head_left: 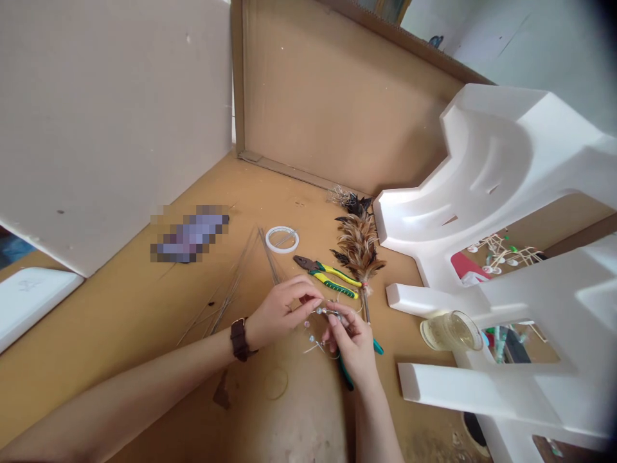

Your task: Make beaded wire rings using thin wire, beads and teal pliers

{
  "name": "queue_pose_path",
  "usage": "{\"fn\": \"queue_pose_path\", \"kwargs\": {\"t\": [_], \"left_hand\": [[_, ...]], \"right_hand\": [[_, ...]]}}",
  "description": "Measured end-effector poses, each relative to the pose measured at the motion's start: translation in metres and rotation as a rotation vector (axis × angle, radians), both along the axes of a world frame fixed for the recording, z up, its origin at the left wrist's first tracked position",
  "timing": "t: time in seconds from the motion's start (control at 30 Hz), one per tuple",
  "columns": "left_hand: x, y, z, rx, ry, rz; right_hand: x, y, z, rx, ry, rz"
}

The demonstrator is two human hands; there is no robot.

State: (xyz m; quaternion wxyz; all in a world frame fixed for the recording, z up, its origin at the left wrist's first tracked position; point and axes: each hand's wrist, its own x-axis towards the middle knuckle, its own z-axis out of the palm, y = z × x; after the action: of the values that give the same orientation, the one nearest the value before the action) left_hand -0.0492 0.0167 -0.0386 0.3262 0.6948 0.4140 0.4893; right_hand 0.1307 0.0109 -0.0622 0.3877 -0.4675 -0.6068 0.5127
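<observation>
1. Brown tabletop [303,183], tall cardboard panel [347,103] at far side, white panel [110,116] on left
2. Left hand [289,308] – dark-strapped watch [240,339] on wrist – thumb and finger pinched together at beaded strand [312,339]
3. Right hand [354,341] grips same strand between thumb and fingers, beads partly hidden by fingertips
4. Strand sits between both hands above near part of tabletop, a few beads hanging in a loose curve
5. Green-handled tool [346,374] partly under right hand, working end hidden
6. Yellow-green pliers [319,267] just beyond hands, feather bundle [359,241] right of them
7. White ring [268,240] left of pliers, thin wires [230,286] spread left of left hand
8. Pixelated object [195,233] farther left
9. Right side: large white molded piece [486,161], glass of pale liquid [446,331] near it
</observation>
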Motion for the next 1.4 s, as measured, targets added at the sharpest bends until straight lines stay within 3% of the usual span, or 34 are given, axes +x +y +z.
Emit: {"fn": "queue_pose_path", "kwargs": {"t": [0.13, 0.33, 0.77, 0.97, 1.13, 1.3, 1.4], "left_hand": [[0.000, -0.001, 0.004, -0.006, 0.016, 0.011], [-0.001, -0.002, 0.012, -0.137, 0.077, -0.031], [-0.005, 0.000, 0.010, 0.022, 0.328, -0.039], [-0.004, 0.001, 0.013, -0.231, 0.050, -0.108], [-0.001, 0.005, 0.002, -0.544, -0.244, -0.197], [0.003, 0.005, -0.005, -0.698, -0.484, -0.171], [0.005, 0.004, -0.004, -0.675, -0.531, -0.138]], "right_hand": [[0.001, 0.001, -0.003, 0.061, -0.056, 0.022], [0.002, 0.000, -0.003, 0.088, -0.064, -0.058], [-0.005, -0.002, 0.005, -0.127, 0.074, -0.103], [-0.005, -0.002, 0.002, -0.040, 0.023, -0.098], [-0.004, -0.002, 0.000, -0.056, -0.009, -0.079], [-0.004, 0.001, 0.002, -0.166, 0.047, -0.011], [-0.005, 0.002, 0.002, -0.197, 0.050, 0.013]]}}
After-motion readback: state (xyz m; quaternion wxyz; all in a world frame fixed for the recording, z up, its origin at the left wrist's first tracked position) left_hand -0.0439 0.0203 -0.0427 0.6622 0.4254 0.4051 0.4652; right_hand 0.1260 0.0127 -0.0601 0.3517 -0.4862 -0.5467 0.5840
